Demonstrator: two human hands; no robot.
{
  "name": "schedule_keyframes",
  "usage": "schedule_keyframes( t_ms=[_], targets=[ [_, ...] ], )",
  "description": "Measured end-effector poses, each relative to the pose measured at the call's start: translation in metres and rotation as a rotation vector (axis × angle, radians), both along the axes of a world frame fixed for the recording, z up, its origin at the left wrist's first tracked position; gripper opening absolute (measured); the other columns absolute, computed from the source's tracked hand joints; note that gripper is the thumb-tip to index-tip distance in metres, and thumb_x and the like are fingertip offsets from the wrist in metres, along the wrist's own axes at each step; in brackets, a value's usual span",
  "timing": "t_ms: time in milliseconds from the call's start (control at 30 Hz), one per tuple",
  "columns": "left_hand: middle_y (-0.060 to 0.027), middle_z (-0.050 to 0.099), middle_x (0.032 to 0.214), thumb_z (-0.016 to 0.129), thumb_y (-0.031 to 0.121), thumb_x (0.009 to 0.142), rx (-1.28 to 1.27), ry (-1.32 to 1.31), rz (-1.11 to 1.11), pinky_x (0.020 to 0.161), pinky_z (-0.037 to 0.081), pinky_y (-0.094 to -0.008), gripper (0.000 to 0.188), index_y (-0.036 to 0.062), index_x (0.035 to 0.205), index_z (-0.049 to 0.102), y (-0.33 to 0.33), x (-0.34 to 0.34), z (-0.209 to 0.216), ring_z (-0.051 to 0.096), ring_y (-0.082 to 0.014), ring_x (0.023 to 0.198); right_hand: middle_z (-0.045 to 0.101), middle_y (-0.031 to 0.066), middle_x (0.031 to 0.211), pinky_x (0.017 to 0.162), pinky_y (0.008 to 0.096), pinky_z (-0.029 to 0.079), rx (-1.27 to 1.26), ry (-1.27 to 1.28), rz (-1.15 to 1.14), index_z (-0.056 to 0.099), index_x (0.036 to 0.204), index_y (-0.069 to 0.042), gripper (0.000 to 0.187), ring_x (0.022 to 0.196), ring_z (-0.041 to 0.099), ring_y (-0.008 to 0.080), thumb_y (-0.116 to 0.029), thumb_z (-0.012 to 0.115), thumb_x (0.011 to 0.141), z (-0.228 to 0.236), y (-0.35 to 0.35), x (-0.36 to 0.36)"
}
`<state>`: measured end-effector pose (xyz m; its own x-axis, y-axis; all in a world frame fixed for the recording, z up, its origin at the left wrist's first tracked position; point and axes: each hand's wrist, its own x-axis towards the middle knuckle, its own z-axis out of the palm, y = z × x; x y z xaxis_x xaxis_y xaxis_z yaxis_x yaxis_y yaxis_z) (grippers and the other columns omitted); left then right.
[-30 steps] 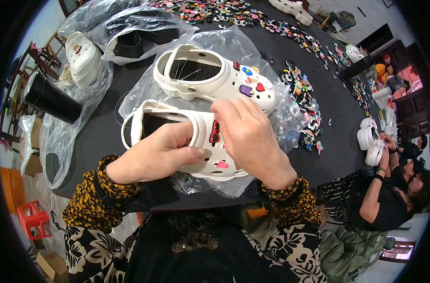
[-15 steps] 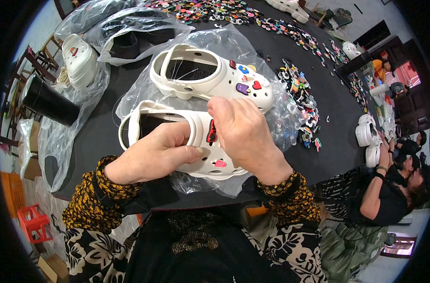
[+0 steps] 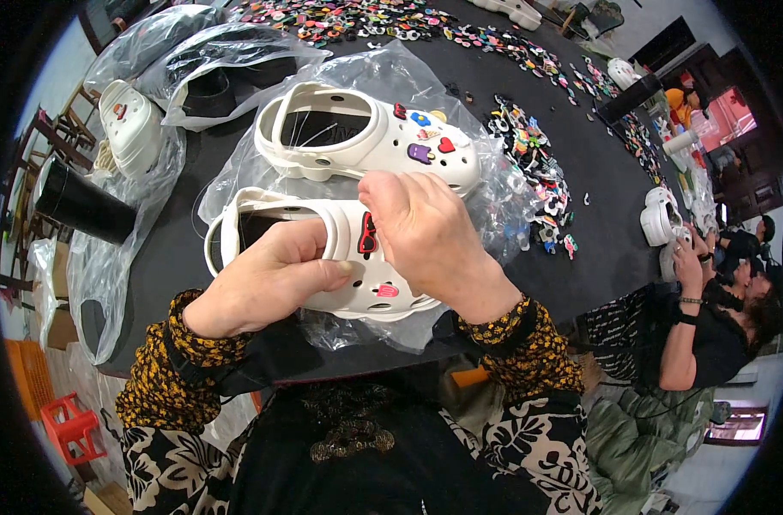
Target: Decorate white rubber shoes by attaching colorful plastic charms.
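A white clog with holes lies in front of me, toe to the right; a red sunglasses charm and a pink charm sit on its upper. My left hand grips this clog, fingers inside the foot opening and thumb on the upper. Over the toe, my right hand is closed, its thumb and curled fingers together; whatever they pinch is hidden. Just beyond lies a second white clog, bearing a purple charm, a red heart charm, a blue flower charm and others.
Clear plastic bags lie under the clogs on the black table. Many loose charms are heaped right and far. Another clog and a black cylinder stand left. At right, a person handles a white clog.
The whole view has shifted slightly, so the table things sit a little further left. Both my hands keep nearly the same places on the clog. The person at right has raised a hand.
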<state>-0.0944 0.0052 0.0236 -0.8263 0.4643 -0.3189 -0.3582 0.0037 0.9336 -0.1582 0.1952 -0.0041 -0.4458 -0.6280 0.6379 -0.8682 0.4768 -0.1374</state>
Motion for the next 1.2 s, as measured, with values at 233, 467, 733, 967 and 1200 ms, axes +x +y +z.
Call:
schedule_keyframes(
  t_ms=[233,467,733,967,1200],
  targets=[
    [-0.0104,0.065,0.117,0.056,0.006,0.091,0.032,0.008,-0.014,0.095,0.048,-0.0317,0.041,-0.0047,0.130,0.051,0.001,-0.008,-0.003,0.062,-0.0155,0.105,0.063,0.0169,0.076,0.064,0.0434,0.050,-0.221,-0.453,-0.043,0.054,0.099,-0.001,0.009,0.071,0.065,0.0323,-0.008,0.052,0.094,0.013,0.018,-0.008],
    [-0.0088,0.066,0.113,0.057,0.008,0.090,-0.056,0.038,-0.004,0.091,0.049,-0.0300,0.038,-0.0033,0.126,0.055,0.002,-0.006,0.001,0.062,-0.0140,0.100,0.065,0.0119,0.074,0.062,0.0320,0.051,-0.437,-0.633,-0.119,0.058,0.102,-0.001,0.010,0.069,0.066,0.0204,-0.007,0.053,0.096,0.034,0.054,0.005],
    [-0.0070,0.065,0.110,0.058,0.010,0.091,-0.085,0.066,0.003,0.088,0.049,-0.0285,0.035,-0.0037,0.123,0.056,0.001,-0.004,-0.004,0.061,-0.0122,0.097,0.068,0.0097,0.080,0.068,0.0263,0.052,-0.264,-0.568,-0.106,0.059,0.103,0.003,0.013,0.079,0.068,0.0139,-0.007,0.052,0.098,0.021,0.060,0.020],
    [-0.0060,0.065,0.108,0.058,0.013,0.093,-0.232,0.143,-0.038,0.084,0.049,-0.0274,0.032,-0.0042,0.119,0.055,-0.001,-0.006,-0.005,0.059,-0.0090,0.096,0.065,0.0135,0.078,0.069,0.0418,0.049,-0.321,-0.533,-0.082,0.058,0.099,-0.003,0.010,0.078,0.064,0.0333,-0.008,0.059,0.091,0.013,0.058,0.023],
    [-0.0053,0.064,0.110,0.057,0.011,0.095,-0.185,0.128,-0.044,0.087,0.049,-0.0275,0.033,-0.0040,0.123,0.053,-0.002,-0.006,-0.006,0.059,-0.0093,0.098,0.066,0.0134,0.086,0.075,0.0409,0.049,-0.318,-0.571,-0.077,0.060,0.100,-0.004,0.010,0.084,0.063,0.0328,-0.008,0.059,0.091,0.012,0.056,0.023]
  ],
)
